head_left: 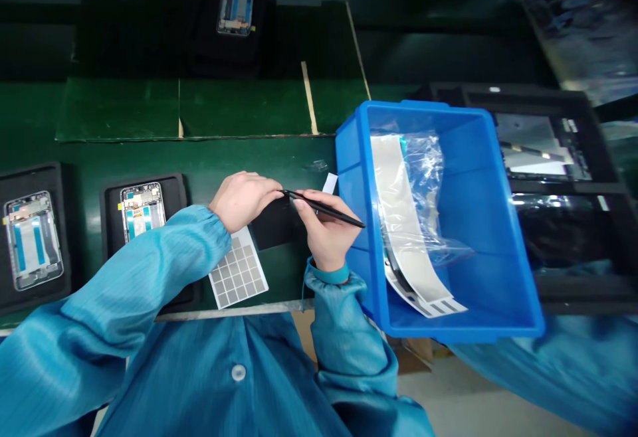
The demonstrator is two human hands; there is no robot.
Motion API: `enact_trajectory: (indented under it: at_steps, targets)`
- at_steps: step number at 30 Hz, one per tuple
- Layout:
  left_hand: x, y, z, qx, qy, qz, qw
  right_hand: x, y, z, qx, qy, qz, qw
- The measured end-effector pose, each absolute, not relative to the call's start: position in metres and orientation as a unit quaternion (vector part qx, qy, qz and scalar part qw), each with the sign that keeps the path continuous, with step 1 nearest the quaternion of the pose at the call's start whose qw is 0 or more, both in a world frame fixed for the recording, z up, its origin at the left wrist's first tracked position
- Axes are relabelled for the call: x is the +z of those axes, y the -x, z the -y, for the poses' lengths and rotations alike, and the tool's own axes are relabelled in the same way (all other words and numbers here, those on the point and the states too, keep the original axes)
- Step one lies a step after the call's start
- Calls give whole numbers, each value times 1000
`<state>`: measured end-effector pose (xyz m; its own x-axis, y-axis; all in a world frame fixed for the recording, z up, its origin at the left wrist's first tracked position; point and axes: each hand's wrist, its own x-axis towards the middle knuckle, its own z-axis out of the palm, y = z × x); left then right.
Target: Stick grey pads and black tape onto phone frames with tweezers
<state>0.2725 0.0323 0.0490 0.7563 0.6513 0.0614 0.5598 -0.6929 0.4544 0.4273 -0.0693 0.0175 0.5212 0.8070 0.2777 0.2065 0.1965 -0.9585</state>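
Note:
Black tweezers [339, 214] lie slantwise in my right hand [326, 238], which is closed around them. Their tip points left, toward the fingertips of my left hand [244, 196]. Those fingers are pinched together at the tip; whatever small thing they hold there is too hidden to name. Below my left wrist lies a white sheet with grey square stickers [239, 274], partly under the sleeve. Beneath both hands is a dark flat sheet [274, 228]. An opened phone body [142, 206] rests in a black tray [174, 191] left of my left hand, partly covered by my sleeve.
To the right stands a blue bin [508, 224] holding white strips [406, 204] and clear plastic bags [428, 171]. Another opened phone [34, 241] sits far left, and one more [236, 6] at the back on a raised green ledge [239, 108]. Black trays [563, 188] lie beyond the bin.

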Motion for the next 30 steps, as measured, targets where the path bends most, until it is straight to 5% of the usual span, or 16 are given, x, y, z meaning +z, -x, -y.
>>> enact_trajectory:
  at_steps: [14,22,30]
  targets:
    - [60,-274,-31,82,-907,-384,155,37,-412,70,207,640,373,639]
    - [120,-131,-28,198,-840,-498,84,46,-354,69,365,633,394,557]
    - [57,-41,18,211,-797,-559,90,39,-246,23,478,588,432,489]
